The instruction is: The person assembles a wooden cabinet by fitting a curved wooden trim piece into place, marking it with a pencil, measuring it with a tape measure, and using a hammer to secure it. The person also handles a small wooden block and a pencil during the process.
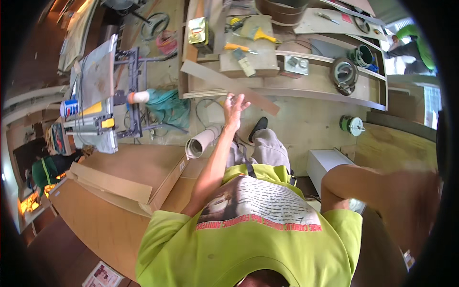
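Observation:
My left hand (234, 111) reaches forward in the middle, its fingers curled at the lower edge of a long, thin flat strip (205, 75), pale to light brown. It grips the strip, which slants from upper left to lower right across the front edge of the wooden frame. The strip's right end hangs over the floor. At the far right my right hand (423, 193) is raised, dark and smeared by motion, so its fingers cannot be made out.
Ahead, a wooden frame (306, 93) bears brushes (245, 63), a metal can (200, 34) and a tape roll (344, 75). On the left stands a table saw (95, 81). A rolled sheet (203, 142), a large cardboard box (138, 167) and a green can (352, 125) surround me.

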Tool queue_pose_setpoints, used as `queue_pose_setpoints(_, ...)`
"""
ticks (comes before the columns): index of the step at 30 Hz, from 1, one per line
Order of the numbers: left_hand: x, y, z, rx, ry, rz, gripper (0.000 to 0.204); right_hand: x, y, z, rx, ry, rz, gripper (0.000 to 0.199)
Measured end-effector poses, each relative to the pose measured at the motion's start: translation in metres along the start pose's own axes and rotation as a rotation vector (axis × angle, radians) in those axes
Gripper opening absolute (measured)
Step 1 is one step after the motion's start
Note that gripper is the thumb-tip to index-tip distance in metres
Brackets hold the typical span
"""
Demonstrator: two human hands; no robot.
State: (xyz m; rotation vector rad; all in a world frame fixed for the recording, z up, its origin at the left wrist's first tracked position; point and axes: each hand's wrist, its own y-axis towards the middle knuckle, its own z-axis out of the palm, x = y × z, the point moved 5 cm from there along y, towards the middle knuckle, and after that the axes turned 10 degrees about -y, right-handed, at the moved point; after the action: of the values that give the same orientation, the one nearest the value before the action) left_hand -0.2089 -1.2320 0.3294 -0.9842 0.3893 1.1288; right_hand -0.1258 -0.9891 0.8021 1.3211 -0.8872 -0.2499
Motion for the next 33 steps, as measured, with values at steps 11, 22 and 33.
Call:
queue_pose_setpoints(11, 0.02, 0.041, 0.06, 0.018, -0.039, -0.093, 0.026, -0.252, -0.363, -0.009, 0.669, -0.383, 0.95, 0.027)
queue_pose_setpoints(22, 0.006, 0.107, 0.032, 0.018, -0.004, -0.064, 0.021, -0.32, -0.417, 0.054, 0.684, -0.404, 1.138, 0.03)
queue_pose_setpoints(33, 0.017, 0.175, 0.026, 0.008, -0.003, -0.226, 0.022, -0.488, -0.412, 0.239, 0.894, -0.434, 0.866, 0.037)
